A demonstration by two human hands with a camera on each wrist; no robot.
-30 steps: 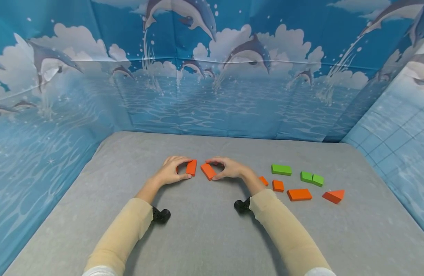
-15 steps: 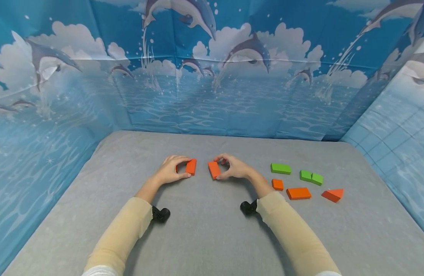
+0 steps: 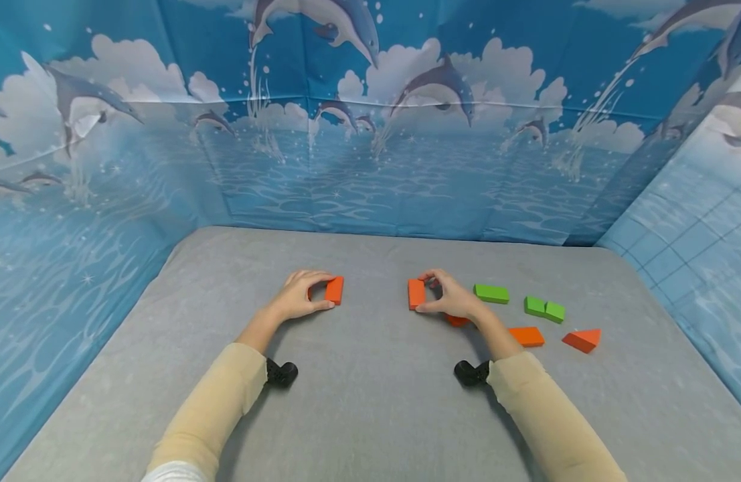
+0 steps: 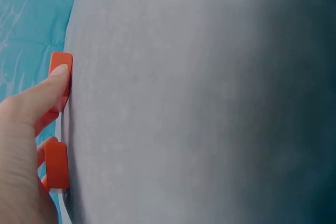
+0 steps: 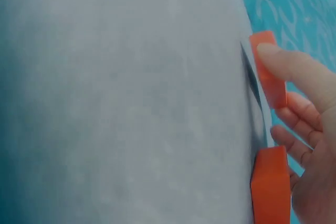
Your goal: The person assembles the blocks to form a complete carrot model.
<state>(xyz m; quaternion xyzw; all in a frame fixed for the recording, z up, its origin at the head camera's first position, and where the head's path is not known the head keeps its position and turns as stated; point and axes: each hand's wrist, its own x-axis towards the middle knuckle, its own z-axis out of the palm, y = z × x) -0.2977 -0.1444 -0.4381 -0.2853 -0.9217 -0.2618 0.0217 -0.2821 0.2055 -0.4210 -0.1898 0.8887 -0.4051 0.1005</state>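
Your left hand (image 3: 299, 294) grips a flat, orange-red rectangular block (image 3: 334, 290) between thumb and fingers; the block sits at its right. A second orange-red block (image 4: 56, 166) lies close beside that hand's fingers in the left wrist view; contact with them cannot be confirmed.

Your right hand (image 3: 451, 296) pinches a matching orange-red oblong block (image 3: 416, 294), thumb on the near end, fingers at the far end. The block stands at that hand's left, well apart from the one in your left hand. Just below your right hand, an orange piece (image 3: 457, 320) is partly hidden by it.

To the right of your right hand you have a long green rectangular block (image 3: 491, 294) and, farther out, two short green blocks (image 3: 543, 308) close together. Nearer your right forearm, which partly covers it, is an orange rectangular block (image 3: 527, 337); beyond it to the right is an orange-red triangular block (image 3: 583, 341). A grey cloth-covered tabletop (image 3: 370, 388) carries these pieces.
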